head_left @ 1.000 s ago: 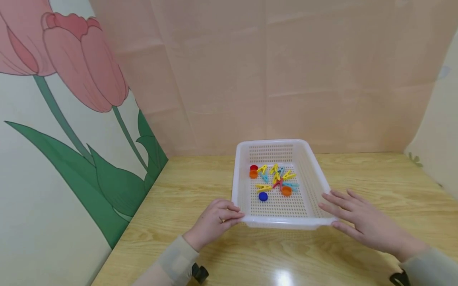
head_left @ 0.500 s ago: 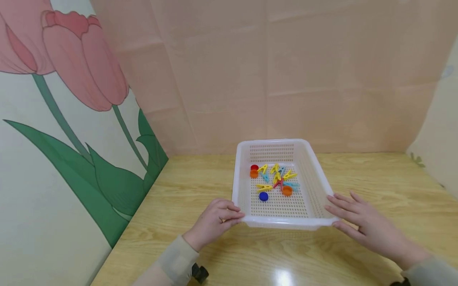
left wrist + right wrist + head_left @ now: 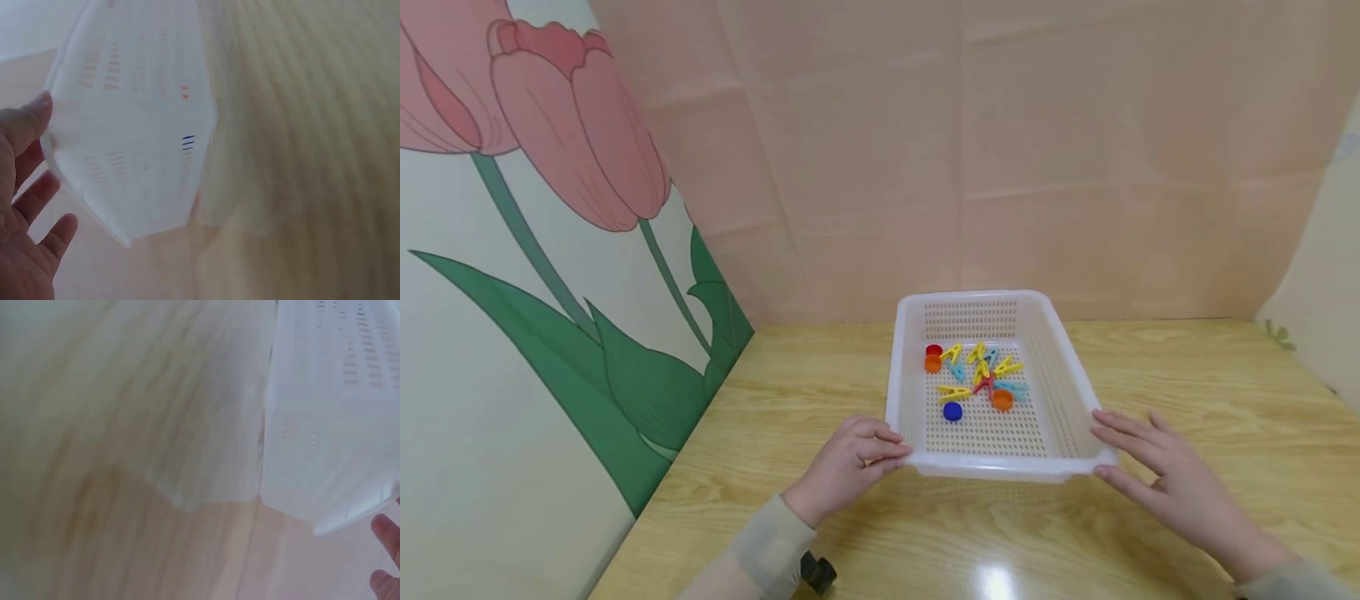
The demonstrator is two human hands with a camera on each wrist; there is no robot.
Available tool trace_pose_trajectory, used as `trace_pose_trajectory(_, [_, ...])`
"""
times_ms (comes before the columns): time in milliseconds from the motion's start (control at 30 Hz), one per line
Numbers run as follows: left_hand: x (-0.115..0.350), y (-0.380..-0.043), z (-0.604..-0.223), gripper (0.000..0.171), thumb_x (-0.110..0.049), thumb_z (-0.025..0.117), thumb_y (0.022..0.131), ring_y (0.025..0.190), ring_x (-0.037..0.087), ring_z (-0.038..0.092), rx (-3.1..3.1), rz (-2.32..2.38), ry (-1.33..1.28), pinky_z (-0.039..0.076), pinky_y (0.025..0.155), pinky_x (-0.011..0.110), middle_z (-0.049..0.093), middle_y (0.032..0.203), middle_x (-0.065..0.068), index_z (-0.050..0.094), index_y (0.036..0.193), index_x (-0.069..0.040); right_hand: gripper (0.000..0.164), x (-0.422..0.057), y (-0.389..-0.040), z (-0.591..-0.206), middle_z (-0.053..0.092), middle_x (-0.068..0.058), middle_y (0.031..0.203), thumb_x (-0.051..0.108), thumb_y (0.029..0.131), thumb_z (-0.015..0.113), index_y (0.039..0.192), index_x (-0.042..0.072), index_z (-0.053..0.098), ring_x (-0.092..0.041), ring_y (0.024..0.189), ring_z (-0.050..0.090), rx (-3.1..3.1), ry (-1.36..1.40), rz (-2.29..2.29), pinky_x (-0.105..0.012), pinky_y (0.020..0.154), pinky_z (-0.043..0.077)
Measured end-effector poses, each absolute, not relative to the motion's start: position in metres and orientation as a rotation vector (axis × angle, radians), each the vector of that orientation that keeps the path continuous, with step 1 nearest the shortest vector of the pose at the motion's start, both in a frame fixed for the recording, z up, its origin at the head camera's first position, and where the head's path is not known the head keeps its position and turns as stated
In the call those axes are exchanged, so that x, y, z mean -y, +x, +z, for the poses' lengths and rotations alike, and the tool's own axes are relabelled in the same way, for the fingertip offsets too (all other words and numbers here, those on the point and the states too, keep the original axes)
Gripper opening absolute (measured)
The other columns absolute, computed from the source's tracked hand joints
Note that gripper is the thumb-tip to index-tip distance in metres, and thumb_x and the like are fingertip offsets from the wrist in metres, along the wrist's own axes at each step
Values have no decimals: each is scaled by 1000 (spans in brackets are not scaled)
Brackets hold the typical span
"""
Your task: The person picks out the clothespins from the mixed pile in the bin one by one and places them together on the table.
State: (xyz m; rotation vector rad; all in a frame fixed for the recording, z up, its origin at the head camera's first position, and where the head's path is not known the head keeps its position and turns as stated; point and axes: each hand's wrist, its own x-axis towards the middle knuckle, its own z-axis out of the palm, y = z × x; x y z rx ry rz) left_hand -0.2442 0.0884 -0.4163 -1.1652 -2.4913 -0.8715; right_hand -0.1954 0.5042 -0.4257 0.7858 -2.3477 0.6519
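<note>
A white perforated plastic basket (image 3: 910,367) stands on the wooden table. Inside lie yellow clothespins (image 3: 955,392), light blue clothespins (image 3: 1011,389) and a red clothespin (image 3: 985,383), partly overlapping. Round caps lie there too: a red cap (image 3: 934,351), an orange cap (image 3: 932,364), another orange cap (image 3: 1002,400) and a blue cap (image 3: 952,411). At the near left corner my left hand (image 3: 853,462) pinches the rim, thumb on the outside in the left wrist view. My right hand (image 3: 1172,475) touches the near right corner with nearly straight, spread fingers.
The wooden table (image 3: 790,375) extends to both sides of the basket. Behind it hangs a peach-coloured sheet (image 3: 865,167). A wall painted with tulips (image 3: 550,125) borders the left, and a pale wall (image 3: 1315,300) the right.
My right hand has shifted slightly rightward and nearer along the basket's rim, its fingers drawing back from the inside. The left hand, basket and its contents look unmoved.
</note>
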Motion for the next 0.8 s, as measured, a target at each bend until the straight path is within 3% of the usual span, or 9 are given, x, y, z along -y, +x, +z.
trace_pose_trajectory(300, [-100, -272, -365, 25, -30, 69, 89, 98, 8, 56, 2775, -710, -1406, 47, 82, 22, 63, 109, -6, 74, 109, -15, 56, -504, -194, -429, 55, 2, 136, 9, 69, 83, 122, 6, 65, 5, 131, 36, 2349, 748, 716, -25, 115, 7])
trace_pose_trajectory(500, [-132, -307, -344, 24, -28, 68, 91, 104, 11, 56, 2919, -660, -1262, 46, 89, 29, 62, 114, -6, 71, 112, -17, 56, -503, -195, -430, 57, 1, 134, 11, 69, 83, 122, 8, 66, 2, 132, 36, 2339, 748, 711, -27, 115, 7])
trace_pose_trajectory(800, [-175, -349, -329, 28, -27, 70, 89, 93, 8, 58, 2948, -684, -1135, 47, 82, 26, 66, 107, -5, 68, 114, -14, 56, -503, -193, -429, 58, -1, 133, 11, 68, 84, 121, 8, 66, 0, 133, 36, 2327, 752, 701, -25, 114, 8])
